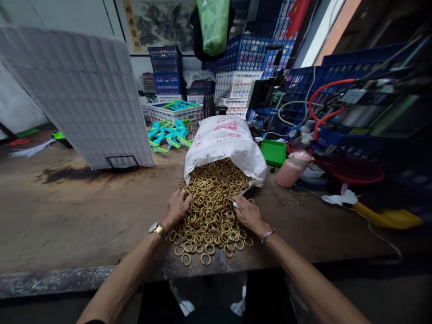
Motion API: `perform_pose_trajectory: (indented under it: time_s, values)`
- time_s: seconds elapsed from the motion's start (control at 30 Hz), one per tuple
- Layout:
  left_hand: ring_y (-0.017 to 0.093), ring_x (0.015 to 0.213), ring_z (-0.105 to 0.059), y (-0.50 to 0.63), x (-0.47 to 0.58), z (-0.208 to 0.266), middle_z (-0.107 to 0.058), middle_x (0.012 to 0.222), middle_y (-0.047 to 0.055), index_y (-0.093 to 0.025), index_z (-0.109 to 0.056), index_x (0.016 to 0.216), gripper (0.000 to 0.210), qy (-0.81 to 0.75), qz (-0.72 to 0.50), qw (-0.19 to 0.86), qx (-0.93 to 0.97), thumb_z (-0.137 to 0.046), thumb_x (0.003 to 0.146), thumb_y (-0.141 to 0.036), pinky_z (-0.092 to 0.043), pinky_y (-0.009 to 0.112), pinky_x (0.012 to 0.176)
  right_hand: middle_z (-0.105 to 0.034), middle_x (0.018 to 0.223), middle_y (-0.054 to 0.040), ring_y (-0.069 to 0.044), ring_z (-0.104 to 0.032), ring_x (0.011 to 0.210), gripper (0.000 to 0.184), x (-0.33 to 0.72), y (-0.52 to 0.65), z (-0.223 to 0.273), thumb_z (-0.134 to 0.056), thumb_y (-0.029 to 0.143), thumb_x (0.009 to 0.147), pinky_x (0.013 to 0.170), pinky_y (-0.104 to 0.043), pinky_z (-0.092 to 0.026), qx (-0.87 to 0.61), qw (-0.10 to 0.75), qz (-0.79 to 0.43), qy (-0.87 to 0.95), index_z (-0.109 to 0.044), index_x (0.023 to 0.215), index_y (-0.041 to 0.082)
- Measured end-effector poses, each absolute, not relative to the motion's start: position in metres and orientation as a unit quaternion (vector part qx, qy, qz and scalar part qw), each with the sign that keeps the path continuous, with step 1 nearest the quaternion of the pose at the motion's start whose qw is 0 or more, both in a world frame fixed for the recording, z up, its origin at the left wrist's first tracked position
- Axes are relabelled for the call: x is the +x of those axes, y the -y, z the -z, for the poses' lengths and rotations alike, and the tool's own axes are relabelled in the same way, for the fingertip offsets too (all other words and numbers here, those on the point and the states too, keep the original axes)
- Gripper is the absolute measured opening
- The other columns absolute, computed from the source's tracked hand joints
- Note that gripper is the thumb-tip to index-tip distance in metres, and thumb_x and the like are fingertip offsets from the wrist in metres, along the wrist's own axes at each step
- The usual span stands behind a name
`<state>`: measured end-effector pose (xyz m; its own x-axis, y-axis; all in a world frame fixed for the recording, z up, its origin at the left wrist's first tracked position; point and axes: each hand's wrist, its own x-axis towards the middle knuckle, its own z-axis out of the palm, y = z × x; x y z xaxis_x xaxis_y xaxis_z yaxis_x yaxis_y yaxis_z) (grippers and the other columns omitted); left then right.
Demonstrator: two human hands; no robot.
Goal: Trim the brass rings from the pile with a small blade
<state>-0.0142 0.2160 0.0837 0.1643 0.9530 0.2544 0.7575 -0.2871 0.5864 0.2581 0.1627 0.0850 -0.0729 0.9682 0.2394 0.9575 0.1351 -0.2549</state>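
Note:
A large heap of brass-coloured metal rings (216,207) spills from the mouth of a white woven sack (224,137) lying on its side on the workbench. At the heap's left edge, my left hand (178,207), with a watch on its wrist, has its fingers curled against the rings; what they hold, if anything, is hidden. Against the right side rests my right hand (249,215), a bracelet at its wrist. Its fingers are bent in, with a small white and dark piece at the fingertips that I cannot make out. Several loose rings lie near the front edge.
A tall pale ribbed panel (101,99) stands on the left of the wooden workbench (84,220). Turquoise-green plastic parts (170,133) lie behind the sack. To the right are a green tray (272,152), a pink bottle (293,168), a yellow scoop-like piece (388,217) and machinery with orange hoses.

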Motion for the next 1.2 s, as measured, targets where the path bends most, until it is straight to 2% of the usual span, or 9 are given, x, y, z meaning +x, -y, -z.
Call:
perform_pose_trajectory:
  time_s: [0.13, 0.3, 0.4, 0.57, 0.7, 0.83, 1.0, 1.1, 1.2]
  values:
    - [0.025, 0.092, -0.051, -0.197, -0.026, -0.089, -0.059, 0.090, 0.010, -0.016, -0.058, 0.090, 0.031, -0.607, -0.350, 0.117, 0.703, -0.040, 0.081, -0.039, -0.037, 0.041, 0.083, -0.056, 0.107, -0.0074, -0.017, -0.054, 0.086, 0.034, 0.268, -0.144, -0.098, -0.040, 0.017, 0.079, 0.070, -0.024, -0.039, -0.648, 0.234, -0.025, 0.724, -0.051, 0.111, 0.020]
    - [0.024, 0.096, -0.051, -0.142, -0.041, -0.096, -0.058, 0.097, 0.010, -0.016, -0.057, 0.095, 0.031, -0.609, -0.421, 0.095, 0.666, -0.044, 0.077, -0.037, -0.038, 0.039, 0.088, -0.059, 0.074, -0.0042, -0.015, -0.054, 0.068, 0.019, 0.287, -0.100, -0.087, -0.039, 0.022, 0.080, 0.062, -0.024, -0.039, -0.669, 0.273, -0.048, 0.689, -0.057, 0.083, 0.017]
    - [0.022, 0.096, -0.053, -0.093, -0.035, -0.101, -0.059, 0.098, 0.008, -0.018, -0.057, 0.095, 0.027, -0.580, -0.481, 0.178, 0.633, -0.049, 0.076, -0.036, -0.039, 0.038, 0.088, -0.056, 0.065, -0.0005, -0.013, -0.052, 0.059, 0.015, 0.287, -0.070, -0.077, -0.042, 0.026, 0.080, 0.055, -0.023, -0.037, -0.678, 0.259, -0.065, 0.685, -0.054, 0.075, 0.019]
    - [0.018, 0.081, -0.059, -0.024, 0.000, -0.099, -0.063, 0.086, 0.005, -0.018, -0.056, 0.099, 0.024, -0.533, -0.478, 0.349, 0.604, -0.050, 0.078, -0.029, -0.047, 0.031, 0.076, -0.058, 0.085, -0.0032, -0.016, -0.055, 0.068, 0.019, 0.268, -0.049, -0.075, -0.043, 0.034, 0.081, 0.055, -0.025, -0.035, -0.708, 0.158, -0.047, 0.687, -0.054, 0.088, 0.022]
    - [0.017, 0.076, -0.060, -0.011, 0.018, -0.089, -0.064, 0.083, 0.005, -0.018, -0.058, 0.096, 0.021, -0.512, -0.438, 0.381, 0.633, -0.051, 0.078, -0.025, -0.048, 0.028, 0.070, -0.059, 0.089, -0.0026, -0.017, -0.057, 0.072, 0.018, 0.260, -0.054, -0.080, -0.042, 0.034, 0.081, 0.055, -0.025, -0.034, -0.719, 0.144, -0.059, 0.677, -0.053, 0.089, 0.023]
    - [0.018, 0.072, -0.060, -0.015, 0.023, -0.083, -0.065, 0.078, 0.005, -0.017, -0.059, 0.089, 0.015, -0.495, -0.413, 0.363, 0.673, -0.049, 0.078, -0.022, -0.047, 0.027, 0.065, -0.061, 0.080, -0.0019, -0.017, -0.057, 0.070, 0.013, 0.266, -0.054, -0.072, -0.041, 0.029, 0.079, 0.054, -0.024, -0.033, -0.723, 0.162, -0.072, 0.668, -0.051, 0.083, 0.022]
    - [0.015, 0.062, -0.056, -0.016, 0.033, -0.082, -0.061, 0.067, 0.003, -0.016, -0.060, 0.082, 0.013, -0.467, -0.404, 0.344, 0.708, -0.047, 0.078, -0.018, -0.045, 0.025, 0.058, -0.057, 0.066, -0.0006, -0.015, -0.053, 0.060, 0.017, 0.270, -0.058, -0.064, -0.041, 0.033, 0.077, 0.053, -0.024, -0.033, -0.729, 0.256, -0.133, 0.621, -0.053, 0.080, 0.021]
    - [0.015, 0.065, -0.056, -0.015, 0.042, -0.084, -0.061, 0.074, 0.005, -0.016, -0.057, 0.096, 0.021, -0.440, -0.424, 0.342, 0.714, -0.048, 0.077, -0.016, -0.046, 0.026, 0.063, -0.051, 0.058, 0.0017, -0.012, -0.047, 0.055, 0.024, 0.252, -0.060, -0.074, -0.040, 0.040, 0.076, 0.053, -0.022, -0.034, -0.698, 0.364, -0.202, 0.582, -0.051, 0.069, 0.020]
    - [0.015, 0.071, -0.057, -0.016, 0.049, -0.087, -0.061, 0.083, 0.007, -0.016, -0.049, 0.112, 0.034, -0.426, -0.441, 0.355, 0.706, -0.045, 0.079, -0.014, -0.047, 0.028, 0.067, -0.047, 0.058, 0.0032, -0.011, -0.044, 0.058, 0.020, 0.219, -0.055, -0.090, -0.046, 0.037, 0.070, 0.055, -0.021, -0.035, -0.639, 0.403, -0.314, 0.575, -0.050, 0.062, 0.019]
